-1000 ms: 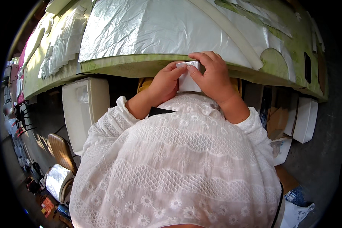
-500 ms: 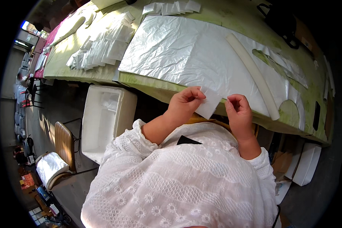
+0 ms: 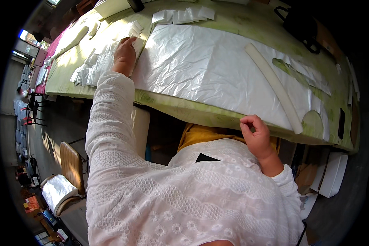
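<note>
My left hand [image 3: 124, 54] reaches out over the pile of small translucent plastic bags [image 3: 100, 63] on the left of the table. Its fingers are closed at the edge of a small plastic bag [image 3: 138, 43], at the pile's right side; the hand partly hides where the fingertips meet it. Near the table's front edge is my right hand [image 3: 256, 133], fingers curled in and thumb close to the index finger. Anything between those fingertips is too small to make out. Behind that hand, a large crinkled silvery-white plastic sheet [image 3: 192, 61] covers much of the green tablecloth.
A long curved off-white strip [image 3: 272, 86] lies across the sheet. More small bags [image 3: 183, 16] rest at the back, and a black bag [image 3: 301, 30] is at back right. Left of me stands a brown chair [image 3: 72, 166]; a white foam box [image 3: 140, 129] is partly behind my left arm.
My left hand has moved from in front of me, where it held a small plastic bag, out to the pile at the far left. My right hand has dropped slightly toward me.
</note>
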`<action>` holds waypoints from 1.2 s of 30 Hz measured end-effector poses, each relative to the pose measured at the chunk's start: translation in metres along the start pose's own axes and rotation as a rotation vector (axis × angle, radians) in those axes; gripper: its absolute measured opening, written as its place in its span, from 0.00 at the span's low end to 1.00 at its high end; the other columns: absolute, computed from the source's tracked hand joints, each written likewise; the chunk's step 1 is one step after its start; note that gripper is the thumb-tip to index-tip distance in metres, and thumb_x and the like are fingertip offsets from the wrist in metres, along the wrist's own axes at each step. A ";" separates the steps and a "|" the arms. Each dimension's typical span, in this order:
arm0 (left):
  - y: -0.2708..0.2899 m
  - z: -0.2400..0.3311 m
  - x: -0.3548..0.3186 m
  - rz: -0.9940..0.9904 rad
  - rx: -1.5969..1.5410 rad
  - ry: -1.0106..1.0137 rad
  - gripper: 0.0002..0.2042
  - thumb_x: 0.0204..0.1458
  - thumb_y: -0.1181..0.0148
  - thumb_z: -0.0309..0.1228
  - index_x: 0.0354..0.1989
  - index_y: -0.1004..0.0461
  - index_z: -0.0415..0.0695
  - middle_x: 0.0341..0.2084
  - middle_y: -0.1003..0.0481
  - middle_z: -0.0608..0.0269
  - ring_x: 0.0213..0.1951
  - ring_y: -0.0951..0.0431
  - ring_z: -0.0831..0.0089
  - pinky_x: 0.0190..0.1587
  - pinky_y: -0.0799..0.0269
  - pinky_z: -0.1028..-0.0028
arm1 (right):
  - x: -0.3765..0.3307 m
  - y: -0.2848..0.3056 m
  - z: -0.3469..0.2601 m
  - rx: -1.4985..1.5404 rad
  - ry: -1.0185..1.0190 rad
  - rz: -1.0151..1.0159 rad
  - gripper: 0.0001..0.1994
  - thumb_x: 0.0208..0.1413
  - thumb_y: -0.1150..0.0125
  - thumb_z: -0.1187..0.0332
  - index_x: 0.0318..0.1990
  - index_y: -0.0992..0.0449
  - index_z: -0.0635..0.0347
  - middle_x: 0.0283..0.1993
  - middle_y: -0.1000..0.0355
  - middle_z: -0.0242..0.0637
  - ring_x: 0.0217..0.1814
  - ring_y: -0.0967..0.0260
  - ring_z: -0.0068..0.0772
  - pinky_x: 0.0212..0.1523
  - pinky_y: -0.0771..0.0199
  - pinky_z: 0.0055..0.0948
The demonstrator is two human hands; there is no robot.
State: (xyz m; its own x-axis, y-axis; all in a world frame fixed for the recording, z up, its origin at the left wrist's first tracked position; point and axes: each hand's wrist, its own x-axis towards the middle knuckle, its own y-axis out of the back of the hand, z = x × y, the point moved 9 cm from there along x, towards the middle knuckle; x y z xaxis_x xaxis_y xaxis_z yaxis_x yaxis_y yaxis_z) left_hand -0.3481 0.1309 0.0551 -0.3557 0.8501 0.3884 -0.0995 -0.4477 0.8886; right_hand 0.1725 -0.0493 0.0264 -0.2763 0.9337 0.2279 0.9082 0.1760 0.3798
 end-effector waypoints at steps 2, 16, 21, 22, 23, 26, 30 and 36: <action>0.000 0.006 0.001 0.045 0.230 -0.100 0.15 0.62 0.49 0.34 0.53 0.20 0.62 0.60 0.26 0.72 0.61 0.27 0.63 0.63 0.34 0.63 | -0.003 0.002 0.004 0.007 -0.034 0.001 0.06 0.57 0.37 0.79 0.41 0.24 0.64 0.35 0.26 0.36 0.34 0.28 0.26 0.37 0.26 0.25; -0.015 0.032 -0.018 -0.218 0.310 -0.241 0.14 0.65 0.48 0.43 0.56 0.23 0.62 0.56 0.25 0.74 0.60 0.28 0.65 0.64 0.39 0.60 | -0.014 0.154 0.017 -0.829 -0.212 0.248 0.24 0.52 0.34 0.68 0.59 0.24 0.49 0.53 0.28 0.42 0.52 0.29 0.51 0.54 0.26 0.42; -0.008 0.052 -0.021 -0.064 0.277 -0.323 0.14 0.62 0.44 0.40 0.56 0.24 0.63 0.57 0.25 0.74 0.60 0.28 0.66 0.65 0.42 0.60 | -0.032 0.122 0.023 -0.553 -0.329 0.228 0.30 0.54 0.33 0.63 0.65 0.31 0.51 0.52 0.30 0.46 0.50 0.27 0.51 0.52 0.23 0.43; -0.004 0.079 -0.030 -0.078 0.216 -0.366 0.15 0.61 0.42 0.38 0.56 0.23 0.63 0.57 0.25 0.74 0.60 0.28 0.66 0.66 0.43 0.61 | -0.029 0.116 0.022 -0.543 -0.318 0.223 0.30 0.54 0.33 0.62 0.66 0.32 0.52 0.52 0.31 0.47 0.50 0.27 0.52 0.52 0.23 0.43; -0.002 0.107 -0.039 -0.054 0.128 -0.418 0.14 0.60 0.42 0.37 0.55 0.23 0.63 0.56 0.24 0.73 0.60 0.28 0.65 0.66 0.42 0.62 | -0.025 0.111 0.022 -0.532 -0.307 0.218 0.31 0.54 0.32 0.62 0.66 0.33 0.54 0.52 0.31 0.47 0.50 0.27 0.52 0.52 0.23 0.43; 0.008 0.213 -0.081 -0.125 -0.206 -0.601 0.14 0.58 0.38 0.33 0.52 0.21 0.57 0.55 0.23 0.68 0.59 0.27 0.62 0.65 0.40 0.61 | -0.016 0.096 0.019 -0.508 -0.284 0.207 0.32 0.54 0.32 0.61 0.66 0.34 0.57 0.54 0.32 0.48 0.50 0.26 0.52 0.52 0.23 0.43; 0.036 0.331 -0.158 -0.235 -0.557 -0.865 0.16 0.55 0.35 0.31 0.53 0.22 0.51 0.55 0.24 0.62 0.60 0.27 0.57 0.64 0.37 0.59 | -0.021 0.085 0.017 -0.353 -0.336 0.146 0.32 0.56 0.32 0.60 0.67 0.35 0.59 0.57 0.34 0.50 0.50 0.26 0.51 0.54 0.23 0.42; 0.059 0.453 -0.245 -0.480 -0.873 -0.989 0.16 0.57 0.35 0.26 0.54 0.21 0.46 0.53 0.23 0.57 0.56 0.24 0.58 0.59 0.28 0.65 | -0.058 0.124 0.033 -0.517 -0.173 0.419 0.27 0.60 0.36 0.62 0.64 0.32 0.62 0.69 0.38 0.54 0.61 0.29 0.54 0.58 0.26 0.42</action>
State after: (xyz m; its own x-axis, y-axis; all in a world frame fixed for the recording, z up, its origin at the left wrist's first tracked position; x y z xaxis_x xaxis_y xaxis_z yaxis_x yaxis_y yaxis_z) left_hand 0.1541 0.0222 0.1229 0.6337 0.6450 0.4272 -0.6909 0.2234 0.6876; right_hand 0.3115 -0.0710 0.0305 0.1584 0.9344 0.3191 0.6488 -0.3421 0.6797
